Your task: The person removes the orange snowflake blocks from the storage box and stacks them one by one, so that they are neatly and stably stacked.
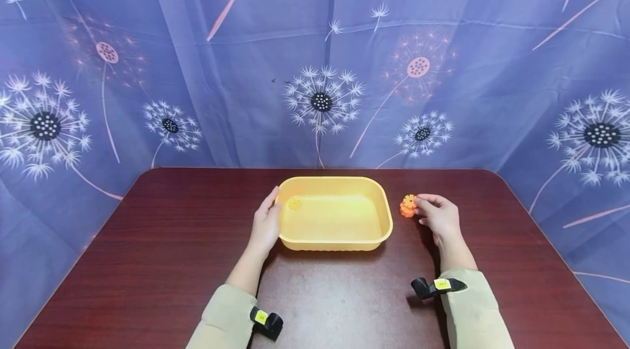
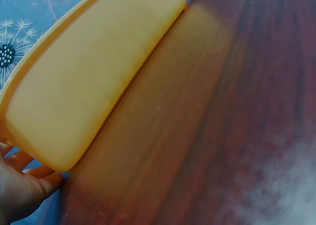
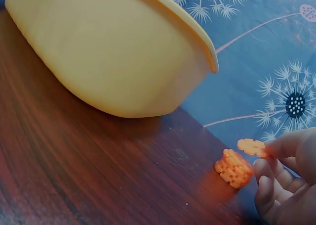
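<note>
A yellow plastic basin (image 1: 334,245) sits on the table, its outer wall (image 2: 94,81) filling much of the left wrist view. My left hand (image 1: 266,224) holds the basin's left end, thumb by the rim and fingers along the outside. To the right of the basin, my right hand (image 1: 439,216) pinches one orange flower-shaped disc (image 3: 252,147) between thumb and fingertips. Just beneath that disc stands a short stack of similar orange discs (image 3: 233,169) on the table. Inside the basin, near its left end, lies a yellow flower-shaped disc (image 1: 294,204).
The dark red-brown wooden table (image 1: 162,261) has rounded far corners. Behind it and at both sides hangs a blue curtain (image 1: 256,92) with dandelion prints. Black wrist mounts (image 1: 266,323) sit over the light sleeves (image 1: 474,310).
</note>
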A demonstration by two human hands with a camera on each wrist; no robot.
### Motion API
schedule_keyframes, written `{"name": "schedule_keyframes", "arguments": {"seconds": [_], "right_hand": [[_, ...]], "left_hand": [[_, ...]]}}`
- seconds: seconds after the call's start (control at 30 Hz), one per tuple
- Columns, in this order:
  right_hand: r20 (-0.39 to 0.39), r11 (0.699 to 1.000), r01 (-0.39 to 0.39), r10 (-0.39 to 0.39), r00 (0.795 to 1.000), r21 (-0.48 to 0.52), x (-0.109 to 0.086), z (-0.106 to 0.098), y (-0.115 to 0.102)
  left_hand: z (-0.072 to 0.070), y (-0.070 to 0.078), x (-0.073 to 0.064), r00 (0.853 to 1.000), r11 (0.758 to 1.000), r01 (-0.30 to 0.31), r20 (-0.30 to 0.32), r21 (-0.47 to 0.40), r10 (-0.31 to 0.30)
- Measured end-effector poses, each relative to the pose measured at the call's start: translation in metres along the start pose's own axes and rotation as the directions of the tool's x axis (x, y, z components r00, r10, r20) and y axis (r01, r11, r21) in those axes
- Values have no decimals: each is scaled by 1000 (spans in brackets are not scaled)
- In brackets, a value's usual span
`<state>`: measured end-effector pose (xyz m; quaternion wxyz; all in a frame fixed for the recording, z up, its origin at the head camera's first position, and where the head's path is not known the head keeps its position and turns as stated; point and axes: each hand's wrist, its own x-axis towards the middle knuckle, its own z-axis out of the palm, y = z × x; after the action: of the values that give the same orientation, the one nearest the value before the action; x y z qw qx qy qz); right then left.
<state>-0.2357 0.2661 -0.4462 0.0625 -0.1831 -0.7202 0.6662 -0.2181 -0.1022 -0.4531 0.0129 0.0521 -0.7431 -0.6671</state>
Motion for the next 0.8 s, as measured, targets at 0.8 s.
{"name": "schedule_keyframes", "arguments": {"seconds": [0.8], "right_hand": [[-7,998,2,-2,1000,-57,4,-1,6]], "left_hand": [[0,-2,2,1000,999,-15,9,-41,15]]}}
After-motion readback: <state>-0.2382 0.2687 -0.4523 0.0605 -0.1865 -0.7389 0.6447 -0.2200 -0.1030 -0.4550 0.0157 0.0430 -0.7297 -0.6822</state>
